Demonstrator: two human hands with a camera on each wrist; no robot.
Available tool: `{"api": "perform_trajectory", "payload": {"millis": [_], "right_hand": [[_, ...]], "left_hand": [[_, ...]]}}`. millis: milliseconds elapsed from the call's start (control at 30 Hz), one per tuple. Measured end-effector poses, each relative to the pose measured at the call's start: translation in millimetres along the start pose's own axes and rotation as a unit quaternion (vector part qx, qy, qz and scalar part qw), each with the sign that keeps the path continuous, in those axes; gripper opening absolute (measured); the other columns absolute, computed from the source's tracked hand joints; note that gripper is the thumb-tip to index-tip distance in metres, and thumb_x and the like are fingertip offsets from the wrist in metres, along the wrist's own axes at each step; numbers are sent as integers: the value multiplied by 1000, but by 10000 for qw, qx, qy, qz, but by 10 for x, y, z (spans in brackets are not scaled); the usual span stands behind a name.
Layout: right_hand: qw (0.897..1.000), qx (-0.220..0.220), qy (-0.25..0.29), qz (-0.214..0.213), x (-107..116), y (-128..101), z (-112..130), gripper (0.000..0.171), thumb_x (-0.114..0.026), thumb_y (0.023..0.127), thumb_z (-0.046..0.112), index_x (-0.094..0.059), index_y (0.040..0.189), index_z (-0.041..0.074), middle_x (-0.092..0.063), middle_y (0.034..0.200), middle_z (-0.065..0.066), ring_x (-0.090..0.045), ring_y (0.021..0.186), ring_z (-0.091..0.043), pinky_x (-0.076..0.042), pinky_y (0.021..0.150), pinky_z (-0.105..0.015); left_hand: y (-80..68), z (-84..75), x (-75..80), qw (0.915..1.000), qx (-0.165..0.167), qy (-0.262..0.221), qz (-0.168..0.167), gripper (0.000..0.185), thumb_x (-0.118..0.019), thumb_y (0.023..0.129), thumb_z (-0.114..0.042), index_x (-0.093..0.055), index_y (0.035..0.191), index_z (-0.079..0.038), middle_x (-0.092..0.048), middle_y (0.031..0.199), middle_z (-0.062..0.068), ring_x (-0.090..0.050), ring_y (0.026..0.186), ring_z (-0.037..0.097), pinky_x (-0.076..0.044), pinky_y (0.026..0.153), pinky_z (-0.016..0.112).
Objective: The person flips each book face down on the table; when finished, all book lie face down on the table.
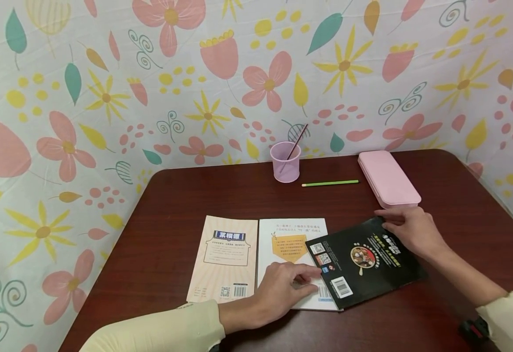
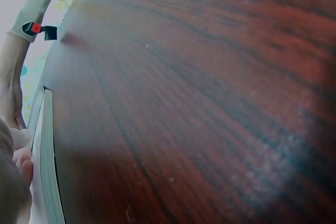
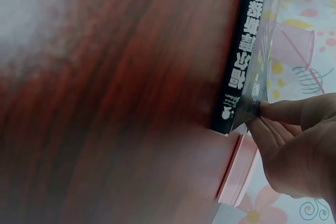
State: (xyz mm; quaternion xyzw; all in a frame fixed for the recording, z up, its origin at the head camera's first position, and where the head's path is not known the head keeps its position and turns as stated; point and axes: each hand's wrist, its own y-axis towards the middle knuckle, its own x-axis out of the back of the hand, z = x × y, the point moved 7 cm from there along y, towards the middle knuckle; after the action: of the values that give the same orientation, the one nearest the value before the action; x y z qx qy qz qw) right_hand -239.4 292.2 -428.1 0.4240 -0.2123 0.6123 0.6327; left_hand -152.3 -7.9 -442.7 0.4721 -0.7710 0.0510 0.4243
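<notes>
- The left hand (image 1: 283, 286) lies nearest, palm down, fingers relaxed and slightly spread, pressing on the lower part of the white book (image 1: 283, 239); a pale cream sleeve covers the forearm.
- The white book is a flat paperback with a matte cover, an orange panel and a barcode near its lower edge. In the left wrist view its page block (image 2: 46, 171) shows as a thin pale stack lying flat on the table.
- The black book (image 1: 364, 261) is glossy, rectangular and turned at an angle; its left corner overlaps the white book's right side, just beside the left fingertips. It carries a white barcode label, QR squares and a round picture.
- The right hand (image 1: 412, 230) grips the black book's far right corner, thumb and fingers pinching the cover edge. In the right wrist view the fingers (image 3: 286, 129) pinch the shiny cover, with the black spine (image 3: 244, 56) and its white lettering on edge.
- A beige striped book (image 1: 225, 256) lies flat just left of the white one, edges nearly touching.
- The table (image 1: 173, 195) is dark red-brown wood with visible grain and rounded corners.
- Farther back, a pink, smooth, rounded case (image 1: 388, 178) sits just beyond the right hand.
- A thin green pencil (image 1: 330, 183) lies between the case and a lilac plastic cup (image 1: 285, 162), which holds one slim stick.
- A floral cloth (image 1: 107, 98) hangs behind.
</notes>
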Motion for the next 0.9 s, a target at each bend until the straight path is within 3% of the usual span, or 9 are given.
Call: {"api": "perform_trajectory", "payload": {"millis": [67,300,567,733,800,900], "right_hand": [[10000,26,-9,-45,-5,13,9,32,-82,86,-4,-80,118,0,-69,123,-34,-64,118,-50,-48,75,-39],[9999,43,60,-105,-23,55,15,30,-85,86,-1,-81,116,1,-72,121,-31,-69,112,-44,-44,68,-21],[9999,26,99,-40,-27,66,32,29,-85,86,1,-81,115,0,-74,117,-29,-73,105,-39,-45,69,-20],[10000,30,69,30,2,24,43,33,-88,85,4,-80,117,0,-74,119,-27,-70,113,-42,-47,76,-26],[9998,-53,152,100,13,-5,29,36,-88,85,6,-80,119,0,-75,119,-26,-72,113,-33,-47,77,-21],[9983,-277,399,321,21,-63,-13,40,-87,89,11,-77,125,-2,-77,115,-22,-71,102,-4,-47,71,-10]], "left_hand": [[2,1,-4,10000,-37,29,-8,27,-88,89,-16,-83,116,-18,-81,102,-10,-64,86,-16,-50,78,4],[5,9,-29,9999,-43,-43,135,23,-86,91,-17,-84,114,-20,-80,101,-16,-61,87,-18,-50,78,5],[36,2,-20,9995,-147,-44,289,21,-85,93,-17,-84,114,-21,-79,102,-16,-61,89,-19,-49,80,6],[116,-12,43,9988,-367,-257,214,12,-83,95,-15,-84,107,-17,-80,99,-12,-63,87,-19,-51,73,5],[163,-14,81,9980,-420,-418,230,11,-82,96,-14,-84,106,-16,-80,99,-11,-64,88,-18,-52,72,6],[255,-17,149,9964,-520,-587,307,13,-81,96,-11,-82,109,-13,-81,101,-9,-65,92,-16,-54,76,8]]}}
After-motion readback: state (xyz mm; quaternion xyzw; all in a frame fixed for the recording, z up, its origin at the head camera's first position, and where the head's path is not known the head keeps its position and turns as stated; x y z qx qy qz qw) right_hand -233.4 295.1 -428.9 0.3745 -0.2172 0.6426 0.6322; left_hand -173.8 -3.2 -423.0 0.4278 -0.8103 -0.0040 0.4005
